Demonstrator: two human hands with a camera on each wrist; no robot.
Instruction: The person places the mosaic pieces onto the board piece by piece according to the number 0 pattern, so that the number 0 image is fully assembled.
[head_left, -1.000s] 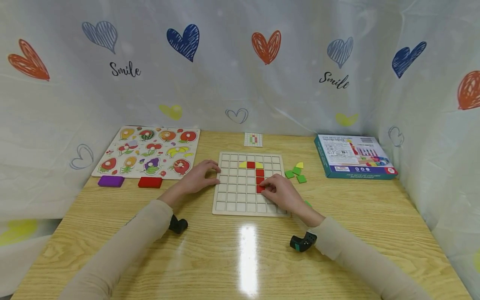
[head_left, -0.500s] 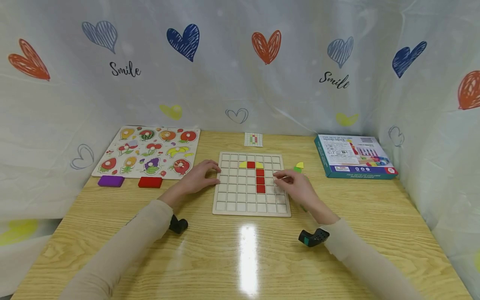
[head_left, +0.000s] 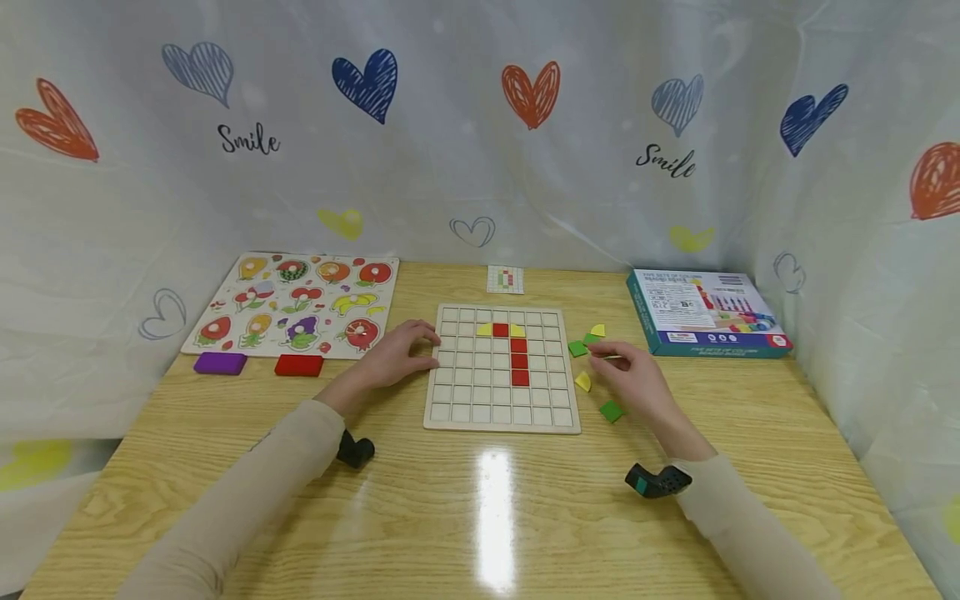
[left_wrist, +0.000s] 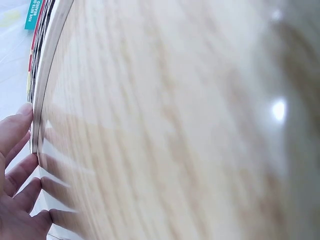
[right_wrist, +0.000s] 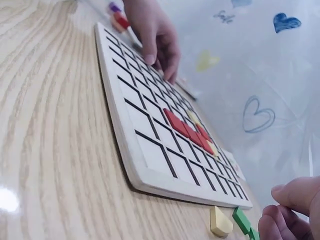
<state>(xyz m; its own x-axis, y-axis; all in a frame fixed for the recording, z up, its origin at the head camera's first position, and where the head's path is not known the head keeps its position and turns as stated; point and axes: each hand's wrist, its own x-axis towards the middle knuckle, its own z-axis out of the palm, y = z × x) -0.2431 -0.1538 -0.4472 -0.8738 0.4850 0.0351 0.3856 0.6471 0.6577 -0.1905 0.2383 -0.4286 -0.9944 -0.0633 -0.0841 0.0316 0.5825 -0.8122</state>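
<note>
Ok, wide L fingers (head_left: 426, 333) touch board (head_left: 482, 361) L edge; narrow R fingers (head_left: 617, 348) off-board, nr green tiles (head_left: 577, 348).

Flat grid board (head_left: 501, 377), red tiles (head_left: 519, 361) inset, green tiles (head_left: 577, 348) beside

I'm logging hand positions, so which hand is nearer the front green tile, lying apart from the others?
Right. The right hand is just beyond the green tile, slightly to its right; the left hand touches the grid board's opposite edge.

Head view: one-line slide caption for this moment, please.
Left hand touches gridded wooden board at its left edge; right hand near loose green square tiles and yellow rounded tiles.
</note>
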